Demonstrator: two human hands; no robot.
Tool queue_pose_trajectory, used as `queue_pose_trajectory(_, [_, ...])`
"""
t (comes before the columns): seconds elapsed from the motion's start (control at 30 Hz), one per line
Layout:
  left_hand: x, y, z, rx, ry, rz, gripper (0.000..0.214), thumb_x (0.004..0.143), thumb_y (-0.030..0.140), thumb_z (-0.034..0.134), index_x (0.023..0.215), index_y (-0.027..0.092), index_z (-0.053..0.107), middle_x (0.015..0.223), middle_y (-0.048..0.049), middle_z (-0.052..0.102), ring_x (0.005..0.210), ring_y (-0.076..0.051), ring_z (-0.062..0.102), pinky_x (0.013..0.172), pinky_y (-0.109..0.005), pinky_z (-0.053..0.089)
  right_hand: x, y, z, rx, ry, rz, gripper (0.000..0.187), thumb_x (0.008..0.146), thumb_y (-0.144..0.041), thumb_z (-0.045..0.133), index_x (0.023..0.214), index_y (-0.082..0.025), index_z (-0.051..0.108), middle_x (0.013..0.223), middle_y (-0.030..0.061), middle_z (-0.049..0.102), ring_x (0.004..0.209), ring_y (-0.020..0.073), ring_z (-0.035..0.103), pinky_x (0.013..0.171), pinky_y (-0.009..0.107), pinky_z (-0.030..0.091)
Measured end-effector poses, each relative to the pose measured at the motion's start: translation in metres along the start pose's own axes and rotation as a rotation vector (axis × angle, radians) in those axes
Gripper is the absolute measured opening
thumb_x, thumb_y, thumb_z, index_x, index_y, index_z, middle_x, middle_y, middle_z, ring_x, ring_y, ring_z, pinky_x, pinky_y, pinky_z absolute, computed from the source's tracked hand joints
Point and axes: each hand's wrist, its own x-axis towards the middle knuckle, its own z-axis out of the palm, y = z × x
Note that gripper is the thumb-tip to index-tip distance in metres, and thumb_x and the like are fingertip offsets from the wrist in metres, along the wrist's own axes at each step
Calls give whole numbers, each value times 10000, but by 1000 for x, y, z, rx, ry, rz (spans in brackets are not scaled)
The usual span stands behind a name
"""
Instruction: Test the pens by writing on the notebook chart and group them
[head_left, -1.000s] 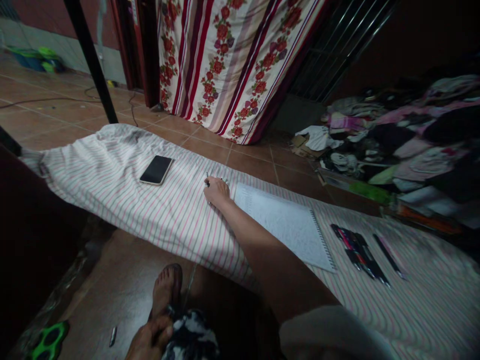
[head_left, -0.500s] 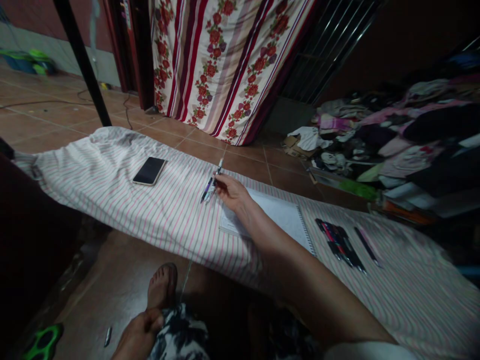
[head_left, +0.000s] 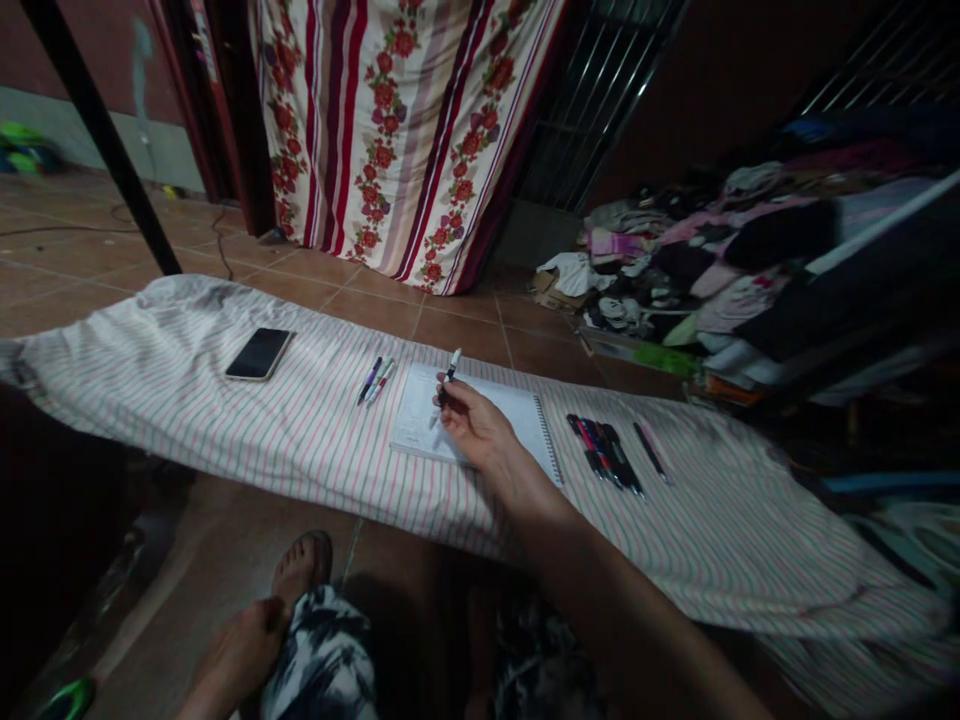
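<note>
My right hand [head_left: 474, 422] is closed on a black-and-white pen [head_left: 453, 366] and holds it over an open spiral notebook [head_left: 521, 408]. The pen tilts, its white end upward. Left of the notebook, two or so pens [head_left: 373, 382] lie side by side on the striped cloth, one of them purple. Several dark pens [head_left: 606, 455] lie together to the right of the notebook, and another dark pen [head_left: 651, 452] lies apart from them. My left hand [head_left: 251, 635] rests against my leg at the patterned trousers; its fingers are too dark and hidden to read.
A striped cloth [head_left: 322, 440] covers the long, low surface. A phone [head_left: 259, 354] lies on its left part. Beyond it hangs a floral curtain [head_left: 405, 140], with a heap of clothes [head_left: 720, 250] at the right. A dark pole [head_left: 105, 140] stands at the left.
My right hand has moved right from the pens beside the notebook to over the notebook, carrying the pen. My head view has shifted to the right.
</note>
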Motion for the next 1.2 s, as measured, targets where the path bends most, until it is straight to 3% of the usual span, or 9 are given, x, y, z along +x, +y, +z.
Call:
queue_pose_trajectory(0.03, [-2,9,-10,23,10,10,358,826,321,359,752,182,681,780,-129,711,803,-288,671,679,-340,453,-6,-2,-5,4,-11,-15,132,655,-118,654,779,-162,669,639,-21,617,564,57,559,480,151,404])
queue_pose_trajectory(0.1, [-4,37,-32,-6,210,91,349,816,343,375,891,184,676,932,-138,691,874,-280,645,725,-348,449,-19,-6,-15,-1,-44,-26,177,645,-139,661,819,-173,669,651,-24,615,589,67,573,524,164,427])
queue_pose_trajectory(0.17, [-4,76,-49,-196,372,169,343,792,378,419,940,185,661,999,-122,671,905,-257,623,757,-334,446,-31,-8,-24,-43,-86,-36,236,623,-160,691,857,-177,667,667,-24,620,597,71,577,543,171,428])
queue_pose_trajectory(0.2, [-4,98,-55,-370,374,181,342,778,400,443,939,188,657,996,-105,671,874,-237,627,734,-316,456,-37,-8,-28,-78,-102,-48,268,610,-170,708,874,-174,664,672,-21,624,591,69,573,541,172,421])
queue_pose_trajectory(0.37, [-5,202,-55,-1090,131,315,477,645,474,648,965,121,642,828,-69,664,654,-150,583,530,-232,421,-49,-4,-49,-216,-45,-59,342,552,-232,781,851,-173,624,732,4,671,593,71,571,535,179,392])
queue_pose_trajectory(0.5, [7,249,-43,-1447,-155,304,360,653,390,707,899,132,659,744,-12,633,531,-53,505,446,-161,330,-43,2,-63,-298,-96,-75,314,504,-299,811,695,-154,609,614,-17,633,565,79,562,556,200,400])
queue_pose_trajectory(0.67, [36,264,-34,-1718,-180,145,39,722,117,648,699,112,617,601,23,586,493,-36,519,465,-133,389,-28,8,-72,-212,-63,-105,321,504,-366,808,681,-148,653,730,14,645,661,117,621,568,218,422])
queue_pose_trajectory(0.9, [52,266,-28,-1900,-131,61,177,802,24,539,659,117,587,680,0,642,649,-70,637,690,-166,535,-10,15,-84,41,-13,-179,328,505,-256,818,777,-159,660,738,7,652,730,119,637,690,230,483])
queue_pose_trajectory(1.2, [50,262,-34,-1853,-102,70,174,789,-41,507,727,85,610,694,-19,658,660,-95,663,697,-188,552,-2,25,-84,104,62,-127,298,511,-276,815,748,-157,679,719,-1,639,670,85,602,613,191,461])
